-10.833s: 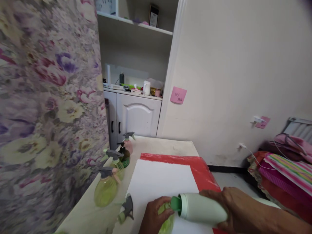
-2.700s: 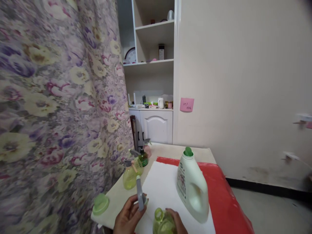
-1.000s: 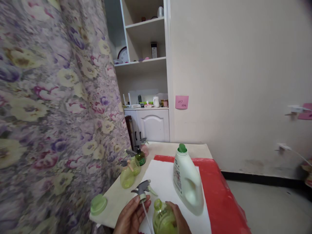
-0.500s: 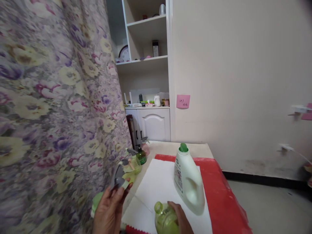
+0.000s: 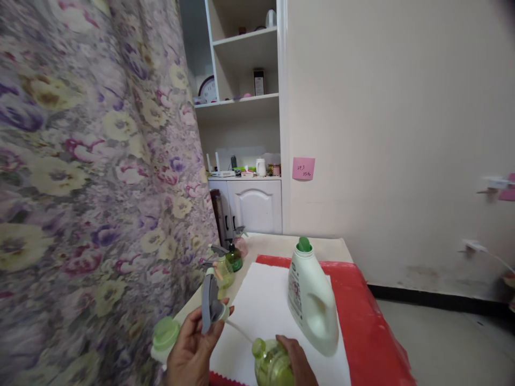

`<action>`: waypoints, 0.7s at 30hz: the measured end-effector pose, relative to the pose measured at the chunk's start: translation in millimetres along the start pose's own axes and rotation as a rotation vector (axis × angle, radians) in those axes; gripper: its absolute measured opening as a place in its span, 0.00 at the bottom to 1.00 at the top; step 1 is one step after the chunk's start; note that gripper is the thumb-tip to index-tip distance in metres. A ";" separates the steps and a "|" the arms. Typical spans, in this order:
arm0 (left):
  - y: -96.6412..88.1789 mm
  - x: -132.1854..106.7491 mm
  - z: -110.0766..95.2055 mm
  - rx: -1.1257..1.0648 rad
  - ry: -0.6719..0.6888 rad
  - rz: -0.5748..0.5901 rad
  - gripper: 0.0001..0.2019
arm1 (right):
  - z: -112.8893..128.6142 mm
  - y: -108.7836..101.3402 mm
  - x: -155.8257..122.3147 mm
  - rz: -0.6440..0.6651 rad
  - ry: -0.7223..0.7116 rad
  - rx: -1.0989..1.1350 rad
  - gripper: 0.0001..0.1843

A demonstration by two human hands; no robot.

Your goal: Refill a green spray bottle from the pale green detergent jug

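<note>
My left hand (image 5: 193, 346) is closed around a grey trigger spray head (image 5: 211, 303) with a pale green collar. Its thin clear tube (image 5: 240, 328) slants down to the right, its tip close to the mouth of a yellow-green transparent bottle (image 5: 267, 367); whether it has entered the neck I cannot tell. My right hand (image 5: 296, 358) grips that bottle from its right side, low over the white sheet (image 5: 249, 300). Beyond it stands a pale green detergent jug (image 5: 311, 300) with a handle and a dark green spout.
At the table's left stand a yellow-green spray bottle (image 5: 225, 271), a dark green pump bottle (image 5: 234, 257) and a pink spray bottle (image 5: 241, 244). A light green lid (image 5: 166, 333) sits near left. Red cloth (image 5: 354, 305) underlies the sheet. A floral curtain (image 5: 120, 187) hangs alongside.
My left hand has moved right and turned the spray head more upright, bringing the tube's tip to the bottle's mouth. The bottle in my right hand has shifted slightly left and down.
</note>
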State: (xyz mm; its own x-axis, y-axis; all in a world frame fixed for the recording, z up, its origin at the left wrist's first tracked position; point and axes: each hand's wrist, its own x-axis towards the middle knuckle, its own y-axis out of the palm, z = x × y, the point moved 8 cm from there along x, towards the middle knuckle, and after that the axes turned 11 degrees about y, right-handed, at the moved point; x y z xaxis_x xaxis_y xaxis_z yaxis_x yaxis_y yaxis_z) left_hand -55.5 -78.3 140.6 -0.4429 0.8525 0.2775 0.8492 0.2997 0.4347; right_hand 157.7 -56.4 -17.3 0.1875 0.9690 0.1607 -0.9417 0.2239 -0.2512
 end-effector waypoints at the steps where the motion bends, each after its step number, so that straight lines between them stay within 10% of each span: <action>1: 2.6 -1.8 2.0 0.017 0.000 0.031 0.26 | -1.1 -0.1 0.2 -0.006 -0.004 0.006 0.28; 21: 18.2 -30.5 65.1 0.232 -0.128 0.420 0.21 | -0.6 4.6 -3.5 0.068 0.081 0.165 0.27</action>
State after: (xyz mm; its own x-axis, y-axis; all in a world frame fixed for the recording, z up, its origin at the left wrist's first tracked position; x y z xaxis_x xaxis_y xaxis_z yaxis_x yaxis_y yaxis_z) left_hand -7.8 -70.9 84.3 -0.0220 0.9614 0.2744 0.9948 -0.0062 0.1013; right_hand 152.9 -58.7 -19.6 0.1372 0.9881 0.0699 -0.9847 0.1437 -0.0983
